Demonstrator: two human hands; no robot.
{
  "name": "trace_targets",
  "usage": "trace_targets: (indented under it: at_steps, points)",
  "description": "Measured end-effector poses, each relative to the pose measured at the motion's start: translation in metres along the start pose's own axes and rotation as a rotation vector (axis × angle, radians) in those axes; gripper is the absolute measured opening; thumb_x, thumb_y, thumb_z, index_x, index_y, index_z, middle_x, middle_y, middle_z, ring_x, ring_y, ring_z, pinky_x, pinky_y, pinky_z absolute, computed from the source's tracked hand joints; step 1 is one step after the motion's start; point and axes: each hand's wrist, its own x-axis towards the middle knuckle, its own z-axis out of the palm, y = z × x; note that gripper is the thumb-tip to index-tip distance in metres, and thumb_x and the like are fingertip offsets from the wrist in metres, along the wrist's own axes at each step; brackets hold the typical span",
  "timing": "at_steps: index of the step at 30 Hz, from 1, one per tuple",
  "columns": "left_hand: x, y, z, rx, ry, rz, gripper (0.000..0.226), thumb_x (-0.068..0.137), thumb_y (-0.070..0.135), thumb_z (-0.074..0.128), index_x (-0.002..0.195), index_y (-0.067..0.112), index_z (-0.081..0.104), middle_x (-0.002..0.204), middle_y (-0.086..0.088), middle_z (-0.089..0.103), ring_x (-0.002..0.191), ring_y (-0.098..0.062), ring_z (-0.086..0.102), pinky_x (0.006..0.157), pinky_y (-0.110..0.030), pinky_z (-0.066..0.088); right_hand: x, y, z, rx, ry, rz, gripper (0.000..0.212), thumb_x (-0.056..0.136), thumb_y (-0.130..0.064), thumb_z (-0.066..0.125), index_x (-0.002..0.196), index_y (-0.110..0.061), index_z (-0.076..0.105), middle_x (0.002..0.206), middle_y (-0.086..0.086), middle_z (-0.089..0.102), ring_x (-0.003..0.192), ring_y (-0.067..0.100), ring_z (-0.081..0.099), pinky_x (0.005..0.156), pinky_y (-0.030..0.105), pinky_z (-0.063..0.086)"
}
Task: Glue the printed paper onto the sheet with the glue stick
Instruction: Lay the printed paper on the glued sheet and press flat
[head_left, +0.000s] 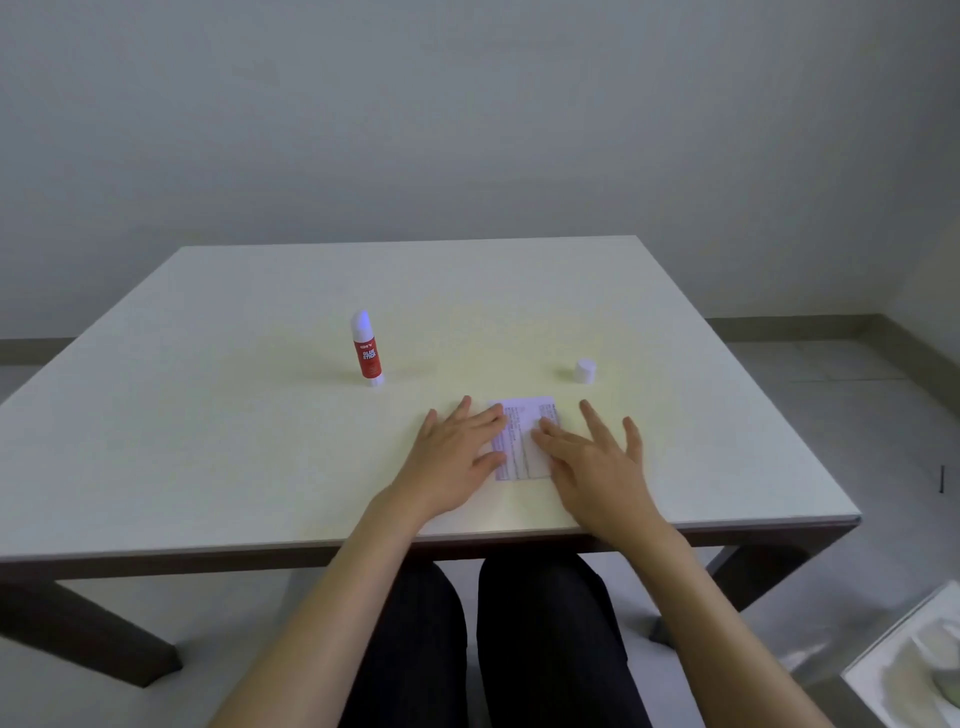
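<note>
A small printed paper (521, 441) lies flat on a large pale yellow sheet (467, 338) that covers the middle of the table. My left hand (457, 457) rests flat with spread fingers on the paper's left edge. My right hand (592, 457) lies flat on its right edge, fingertips over the print. The red glue stick (367, 349) stands upright and uncapped at the left, well beyond my left hand. Its white cap (585, 370) stands apart at the right, just past the paper.
The white table (156, 415) ends in a near edge right under my wrists. My legs in dark trousers show below it. A white bin or box (909, 670) stands on the floor at the lower right. A grey wall is behind the table.
</note>
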Motion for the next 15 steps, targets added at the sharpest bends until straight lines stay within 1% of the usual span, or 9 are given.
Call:
trace_targets:
  at_steps: [3,6,8,10,13,15]
  points:
    - [-0.008,-0.02,-0.011,0.037,0.011,-0.043,0.053,0.097,0.036,0.041,0.147,0.025,0.026,0.157,0.016,0.02,0.148,-0.014,0.001,0.117,-0.046,-0.003,-0.001,-0.024,0.007,0.031,-0.045,-0.083,0.047,0.098,-0.024,0.031,0.144,-0.032,0.034,0.155,-0.016,0.028,0.149,0.021,0.005,0.114,0.054,-0.009]
    - [-0.015,-0.037,-0.022,0.1,-0.002,-0.036,0.057,0.093,0.047,0.044,0.146,0.03,0.029,0.155,0.018,0.022,0.147,-0.011,0.0,0.117,-0.046,-0.005,0.0,-0.037,0.01,0.059,-0.035,-0.086,0.048,0.098,-0.024,0.029,0.146,-0.031,0.03,0.157,-0.015,0.025,0.149,0.022,0.004,0.114,0.053,-0.011]
    - [-0.016,-0.044,-0.028,0.1,-0.054,-0.031,0.062,0.089,0.055,0.045,0.145,0.035,0.027,0.155,0.021,0.019,0.147,-0.011,-0.003,0.116,-0.047,-0.008,0.001,-0.038,0.009,0.007,-0.014,-0.087,0.049,0.098,-0.027,0.026,0.147,-0.03,0.028,0.157,-0.015,0.023,0.149,0.024,0.001,0.113,0.054,-0.015]
    - [-0.014,-0.048,-0.032,0.096,-0.091,-0.036,0.068,0.086,0.06,0.046,0.146,0.039,0.023,0.156,0.025,0.014,0.147,-0.01,-0.006,0.115,-0.048,-0.011,-0.004,-0.041,0.008,-0.073,0.011,-0.126,0.051,0.097,-0.029,0.024,0.148,-0.028,0.025,0.158,-0.014,0.022,0.148,0.027,-0.003,0.11,0.054,-0.022]
    - [-0.01,-0.051,-0.032,0.121,-0.107,-0.034,0.074,0.082,0.065,0.046,0.147,0.04,0.018,0.155,0.027,0.009,0.146,-0.011,-0.01,0.114,-0.049,-0.014,-0.016,-0.048,0.009,-0.05,0.037,-0.235,0.055,0.092,-0.031,0.02,0.146,-0.025,0.032,0.155,-0.012,0.031,0.148,0.029,-0.004,0.104,0.049,-0.032]
    - [-0.009,-0.052,-0.03,0.118,-0.107,-0.037,0.077,0.081,0.067,0.046,0.147,0.04,0.016,0.155,0.028,0.007,0.146,-0.011,-0.011,0.114,-0.05,-0.014,-0.015,-0.049,0.008,-0.025,0.023,-0.274,0.06,0.088,-0.033,0.013,0.143,-0.027,0.037,0.151,-0.014,0.037,0.148,0.027,-0.002,0.103,0.047,-0.033]
